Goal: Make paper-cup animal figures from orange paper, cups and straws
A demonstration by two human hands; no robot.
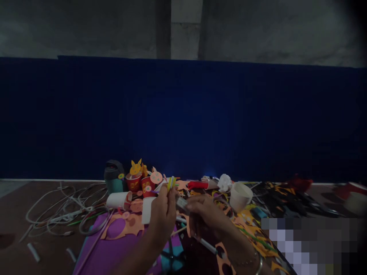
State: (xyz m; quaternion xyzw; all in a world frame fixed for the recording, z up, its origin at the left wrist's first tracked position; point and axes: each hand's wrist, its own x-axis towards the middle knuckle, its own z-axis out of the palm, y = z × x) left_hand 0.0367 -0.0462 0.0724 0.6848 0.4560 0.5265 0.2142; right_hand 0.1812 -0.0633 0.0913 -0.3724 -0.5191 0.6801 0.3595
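Note:
In the middle of the head view, my left hand (163,208) pinches a small yellow-and-white folded strip (171,184) upright between thumb and fingers. Close to its right, my right hand (205,212) is closed on a small pale, see-through piece (182,202) whose kind is unclear. Below that hand lies a white stick-like tube (208,246). Left of my left hand are a white paper cup (119,200) on its side and orange paper (114,227) with cut-out holes, over a purple sheet (120,252).
Red cups (134,183) with paper animal faces stand at the back beside a dark-lidded teal bottle (114,179). Tangled white cables (63,208) lie left. To the right are a white cup (241,196), crumpled white paper (224,183) and paper scraps (252,229). A blue partition (183,114) rises behind.

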